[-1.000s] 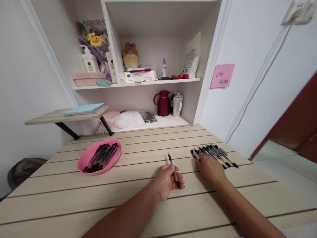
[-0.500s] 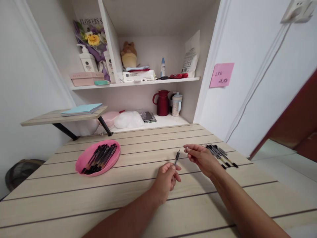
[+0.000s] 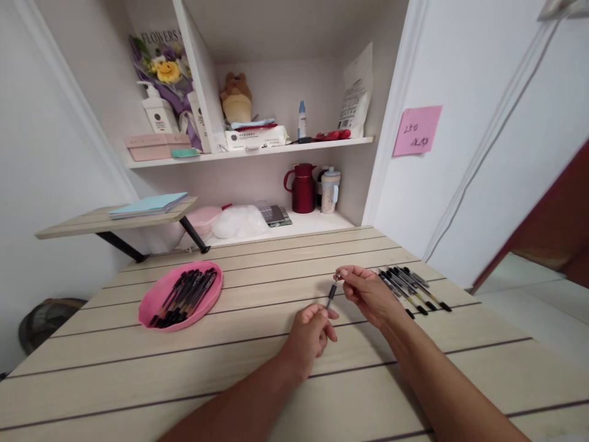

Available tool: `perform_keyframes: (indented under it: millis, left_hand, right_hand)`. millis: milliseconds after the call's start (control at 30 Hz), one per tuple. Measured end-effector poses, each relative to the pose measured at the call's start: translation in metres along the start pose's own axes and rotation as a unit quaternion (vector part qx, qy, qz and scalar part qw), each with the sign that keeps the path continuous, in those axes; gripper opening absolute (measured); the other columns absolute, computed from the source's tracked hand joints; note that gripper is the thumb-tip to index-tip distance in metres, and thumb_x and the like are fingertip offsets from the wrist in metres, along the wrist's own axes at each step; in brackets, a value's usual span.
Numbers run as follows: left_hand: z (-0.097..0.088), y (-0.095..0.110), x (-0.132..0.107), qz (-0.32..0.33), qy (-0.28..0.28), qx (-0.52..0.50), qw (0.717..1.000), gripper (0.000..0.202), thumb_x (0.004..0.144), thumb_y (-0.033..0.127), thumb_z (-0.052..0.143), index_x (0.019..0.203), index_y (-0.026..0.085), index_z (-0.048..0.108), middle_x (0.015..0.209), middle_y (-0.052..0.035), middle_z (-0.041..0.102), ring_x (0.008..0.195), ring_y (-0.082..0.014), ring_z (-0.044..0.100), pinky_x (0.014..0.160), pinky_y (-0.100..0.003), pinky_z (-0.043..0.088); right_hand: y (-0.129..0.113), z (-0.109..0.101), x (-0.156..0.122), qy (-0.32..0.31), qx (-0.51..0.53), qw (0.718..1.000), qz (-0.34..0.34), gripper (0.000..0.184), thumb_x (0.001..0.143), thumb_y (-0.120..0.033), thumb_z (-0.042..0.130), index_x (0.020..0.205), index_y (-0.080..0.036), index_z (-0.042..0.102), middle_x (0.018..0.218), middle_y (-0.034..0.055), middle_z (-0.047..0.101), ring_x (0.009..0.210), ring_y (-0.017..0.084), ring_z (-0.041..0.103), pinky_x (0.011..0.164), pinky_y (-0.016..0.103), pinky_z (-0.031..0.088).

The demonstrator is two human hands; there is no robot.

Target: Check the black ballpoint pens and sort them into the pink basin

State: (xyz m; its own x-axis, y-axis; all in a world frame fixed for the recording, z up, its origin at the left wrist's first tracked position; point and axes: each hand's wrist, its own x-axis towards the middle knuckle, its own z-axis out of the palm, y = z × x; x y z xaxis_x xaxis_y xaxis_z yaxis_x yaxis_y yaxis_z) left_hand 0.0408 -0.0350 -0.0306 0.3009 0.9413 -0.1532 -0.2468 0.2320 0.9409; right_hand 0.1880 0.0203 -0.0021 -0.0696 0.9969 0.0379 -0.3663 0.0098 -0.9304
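My left hand [image 3: 313,331] is closed around the lower part of a pen [image 3: 332,292], whose black grip points up and away from me. At the pen's upper end, my right hand [image 3: 361,291] pinches a tiny silvery piece [image 3: 339,276] between thumb and fingertips. This piece looks like a metal pen tip; it is at or touching the pen's point, and I cannot tell whether it is seated. Beyond my right wrist lies a row of several pen parts [image 3: 416,288], clear and black. Several dark pens [image 3: 188,294] rest in a pink tray [image 3: 150,301] on the left.
The striped wooden table [image 3: 248,368] reaches back to a white shelf unit [image 3: 322,230]. A small raised stand [image 3: 69,226] with blue paper [image 3: 150,204] rises behind the tray. A red jug [image 3: 303,189] and a lidded cup [image 3: 330,190] stand at the back.
My right hand has moved left with the small silvery piece, closing the gap to the pen's point. My left hand keeps the pen in nearly the same place. The view has shifted slightly.
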Motion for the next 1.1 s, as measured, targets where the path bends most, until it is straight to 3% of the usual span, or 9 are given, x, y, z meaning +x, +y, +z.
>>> perform_keyframes:
  millis: [500,733,900,1100]
  left_hand:
    - [0.000,-0.002,0.000,0.012,-0.005,0.007,1.000,0.033,0.074,0.044,0.051,0.083,0.013,0.053,0.051,0.0035,0.051,0.029,-0.0005,0.021,0.033,-0.018,0.008]
    - [0.000,-0.001,-0.001,0.019,-0.004,-0.001,1.000,0.033,0.074,0.044,0.052,0.083,0.013,0.053,0.051,0.0033,0.052,0.029,-0.0003,0.021,0.032,-0.018,0.008]
    - [-0.001,-0.002,-0.001,0.026,-0.003,0.004,1.000,0.032,0.074,0.044,0.052,0.082,0.013,0.053,0.051,0.0031,0.052,0.029,-0.0003,0.021,0.032,-0.018,0.010]
    - [0.001,-0.002,-0.002,0.030,0.001,0.019,0.999,0.028,0.075,0.040,0.050,0.082,0.013,0.053,0.051,0.0033,0.051,0.030,-0.0010,0.021,0.034,-0.019,0.009]
  right_hand:
    - [0.008,0.000,-0.006,-0.031,-0.031,0.998,0.052,0.028,0.061,-0.040,0.071,0.065,-0.016,0.057,0.042,-0.0063,0.043,0.039,0.003,0.031,0.039,0.019,0.017]
    - [0.006,-0.002,-0.009,-0.065,0.002,0.997,0.046,0.028,0.063,-0.036,0.070,0.083,-0.017,0.065,0.073,0.0022,0.061,0.042,0.003,0.033,0.038,0.020,0.015]
    - [0.009,-0.003,-0.008,-0.051,-0.001,0.997,0.054,0.028,0.058,-0.034,0.073,0.077,-0.016,0.064,0.048,-0.0058,0.044,0.040,0.003,0.029,0.039,0.019,0.014]
    - [0.012,-0.002,-0.007,-0.053,-0.012,0.997,0.063,0.029,0.059,-0.039,0.073,0.069,-0.015,0.058,0.044,-0.0066,0.041,0.039,0.003,0.029,0.039,0.019,0.014]
